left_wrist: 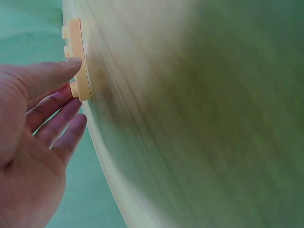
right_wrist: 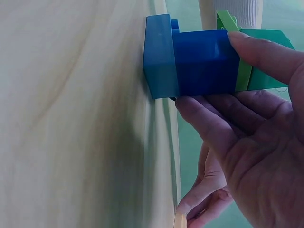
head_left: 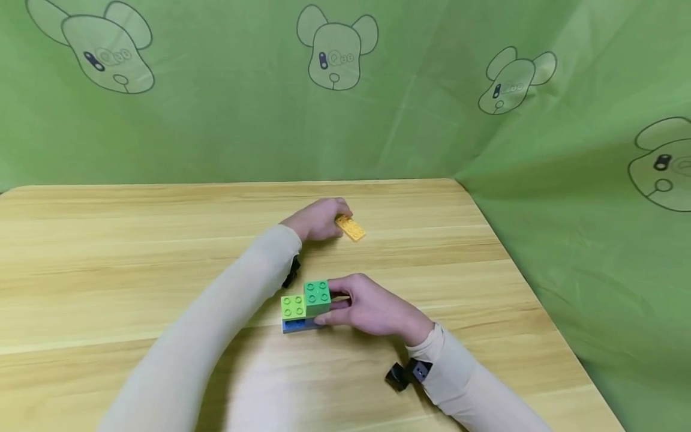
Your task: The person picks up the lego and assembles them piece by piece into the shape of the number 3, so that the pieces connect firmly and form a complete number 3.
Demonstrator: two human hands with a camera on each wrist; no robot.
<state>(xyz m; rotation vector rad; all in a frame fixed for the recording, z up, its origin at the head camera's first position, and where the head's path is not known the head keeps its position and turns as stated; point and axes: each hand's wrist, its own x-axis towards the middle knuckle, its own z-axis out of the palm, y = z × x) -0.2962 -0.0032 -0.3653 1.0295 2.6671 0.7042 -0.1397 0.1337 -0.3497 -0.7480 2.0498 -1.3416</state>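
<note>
My left hand [head_left: 322,220] reaches to the far part of the table and pinches a flat yellow toy brick [head_left: 352,230]. In the left wrist view its thumb lies on the studded face of this yellow piece, which sits close against the tabletop. Nearer to me, my right hand [head_left: 372,309] grips a small stack of toy bricks from its right side. A green brick [head_left: 317,295] tops the stack, above a flat lime piece [head_left: 293,307]. Below come a dark blue brick [right_wrist: 206,61] and a lighter blue base brick [right_wrist: 160,59], standing on the table.
The wooden table [head_left: 135,258] extends to both sides of the arms. Green cloth [head_left: 232,120] with printed bear heads hangs behind it and along the right. Black straps with small devices [head_left: 418,369] sit at the wrists.
</note>
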